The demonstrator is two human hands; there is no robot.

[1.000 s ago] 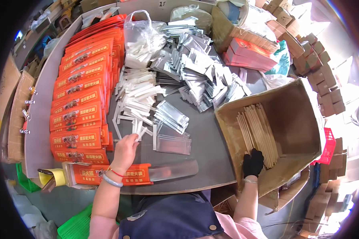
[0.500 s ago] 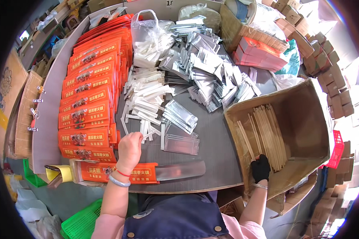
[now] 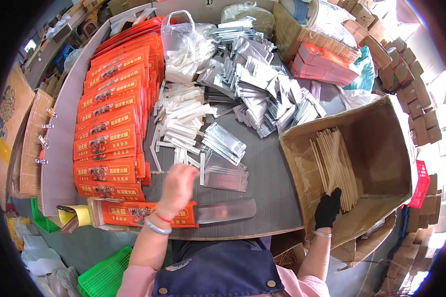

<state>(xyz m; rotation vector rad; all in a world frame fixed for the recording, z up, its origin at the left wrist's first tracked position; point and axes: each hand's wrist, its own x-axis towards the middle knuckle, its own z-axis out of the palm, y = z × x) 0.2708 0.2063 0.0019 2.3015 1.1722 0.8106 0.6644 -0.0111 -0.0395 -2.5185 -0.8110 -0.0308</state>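
Observation:
My left hand (image 3: 179,185), smeared by motion, is over the near edge of a stack of red printed sleeves (image 3: 121,212) and close to a pile of small white paper strips (image 3: 181,126); whether it holds one cannot be made out. My right hand (image 3: 328,209), in a black fingerless glove, is inside a cardboard box (image 3: 381,148) and closed on a pair of wooden chopsticks (image 3: 335,158), tilted over a layer of more chopsticks (image 3: 351,185). A clear plastic sleeve (image 3: 228,211) sticks out from the right end of the near red sleeves.
Overlapping red sleeves (image 3: 106,131) fill the table's left side. Silvery flat packets (image 3: 262,84) are heaped at the middle back, with clear packets (image 3: 225,178) nearer. Red bundles (image 3: 324,67) stand back right. A green basket (image 3: 104,274) is below the table.
My left hand has moved right and slightly down, away from the white strips. My right hand has moved slightly right in the box, and the chopsticks in it now lean across the others.

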